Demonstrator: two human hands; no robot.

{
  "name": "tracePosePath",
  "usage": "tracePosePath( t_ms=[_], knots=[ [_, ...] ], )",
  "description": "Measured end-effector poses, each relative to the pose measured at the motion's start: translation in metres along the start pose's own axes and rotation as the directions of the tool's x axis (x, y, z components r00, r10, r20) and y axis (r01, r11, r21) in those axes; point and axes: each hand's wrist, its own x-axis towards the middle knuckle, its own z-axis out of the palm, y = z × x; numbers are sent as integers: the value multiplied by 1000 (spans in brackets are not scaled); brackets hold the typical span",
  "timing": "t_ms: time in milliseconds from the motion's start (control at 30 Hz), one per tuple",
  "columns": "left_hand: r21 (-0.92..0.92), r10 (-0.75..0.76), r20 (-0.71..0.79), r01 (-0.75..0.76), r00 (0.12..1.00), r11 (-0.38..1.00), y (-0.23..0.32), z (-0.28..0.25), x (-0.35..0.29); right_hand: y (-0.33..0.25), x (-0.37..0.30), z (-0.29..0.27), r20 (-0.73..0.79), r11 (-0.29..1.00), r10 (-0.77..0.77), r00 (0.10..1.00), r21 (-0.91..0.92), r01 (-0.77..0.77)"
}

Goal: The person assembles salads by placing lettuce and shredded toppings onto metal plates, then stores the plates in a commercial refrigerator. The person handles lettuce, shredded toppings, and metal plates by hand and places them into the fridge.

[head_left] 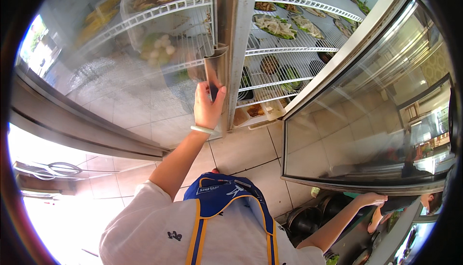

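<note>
My left hand (210,106), with a pale bracelet at the wrist, is closed on the metal door handle (215,65) of the left glass refrigerator door (130,86). This door stands at the centre post; whether it is fully closed I cannot tell. To the right, the other glass refrigerator door (357,120) is swung wide open. At its near frame edge, my right hand (371,200) grips the frame, its fingers partly hidden. Through the opening, wire shelves (289,50) hold plates of food (275,26), bowls of greens (289,77) and plastic tubs (274,108) at the bottom.
Light floor tiles (246,149) lie between me and the refrigerator. Dark round pots (304,219) stand below the open door, by my right arm. Another person (431,202) is partly visible at the far right. Behind the left glass are more plates and a bag of pale round food (159,48).
</note>
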Motion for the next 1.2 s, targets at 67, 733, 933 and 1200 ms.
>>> tracePosePath(
  t_ms=[67,733,933,1200],
  knots=[
    [49,-123,64,121,990,992,-6,-5,3,-4,-13,4,-129,934,-275,953,-270,233],
    [161,40,-258,2,965,987,17,22,-11,67,-269,187,940,966,-256,-223,258,-20],
    [32,-186,-181,195,966,980,-9,-41,-144,106,-312,233,947,993,-118,-300,120,-9],
    [-131,-149,-148,130,978,983,34,-132,-257,80,-435,356,955,966,-254,-150,258,4]
  ],
)
